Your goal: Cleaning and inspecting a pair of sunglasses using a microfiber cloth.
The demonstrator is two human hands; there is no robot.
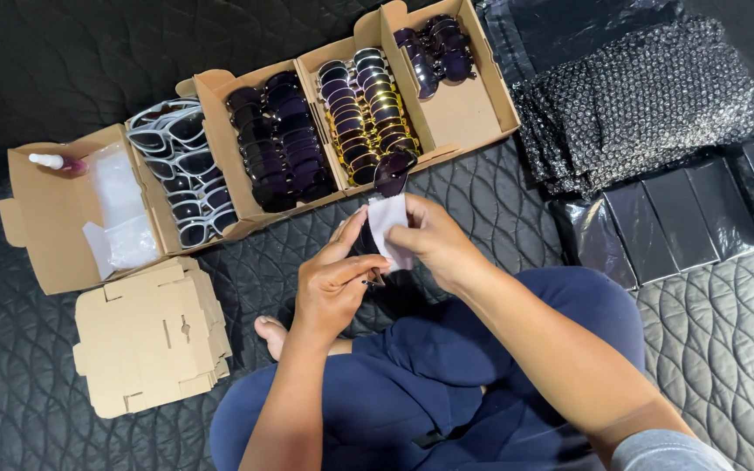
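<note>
I hold a pair of dark sunglasses upright in front of me. My left hand grips the lower part of the frame. My right hand presses a small white cloth against a lens. Just beyond my hands, open cardboard boxes hold rows of sunglasses: white-framed ones, dark ones, gold-framed ones, and a few purple ones.
At the left, an open box holds clear plastic bags and a small spray bottle. Flat folded cartons lie beside my knee. Bubble-wrap sleeves and black boxes lie at right. A black quilted mat covers the floor.
</note>
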